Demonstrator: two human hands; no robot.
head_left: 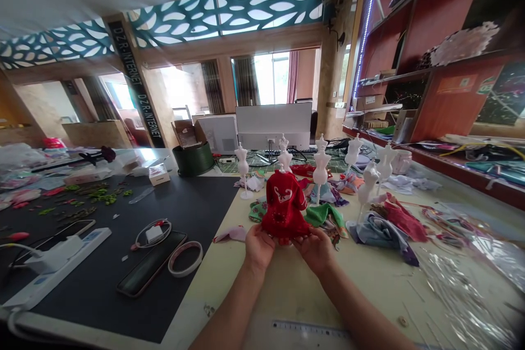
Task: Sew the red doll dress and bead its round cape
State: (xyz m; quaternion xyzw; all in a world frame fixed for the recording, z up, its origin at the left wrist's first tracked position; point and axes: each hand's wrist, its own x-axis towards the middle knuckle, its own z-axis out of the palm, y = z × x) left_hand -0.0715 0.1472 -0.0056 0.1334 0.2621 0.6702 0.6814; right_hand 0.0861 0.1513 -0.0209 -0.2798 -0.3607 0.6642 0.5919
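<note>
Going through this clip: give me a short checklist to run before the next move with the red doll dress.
1. Both hands at the hem of the red doll dress, left hand and right hand: ok.
2. Dress seated on the white dress form rising above its collar: cannot tell.
3. Other white dress forms upright: ok.
4. Space beside left hand free of fabric: not ok, pink fabric scrap lies close.
5. Phone away from hands: ok.

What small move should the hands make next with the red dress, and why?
Probably smooth the red dress gently downward. The left hand and right hand both hold its lower edge, and a white mannequin top seems to show above it, so an even pull looks sensible.
</note>
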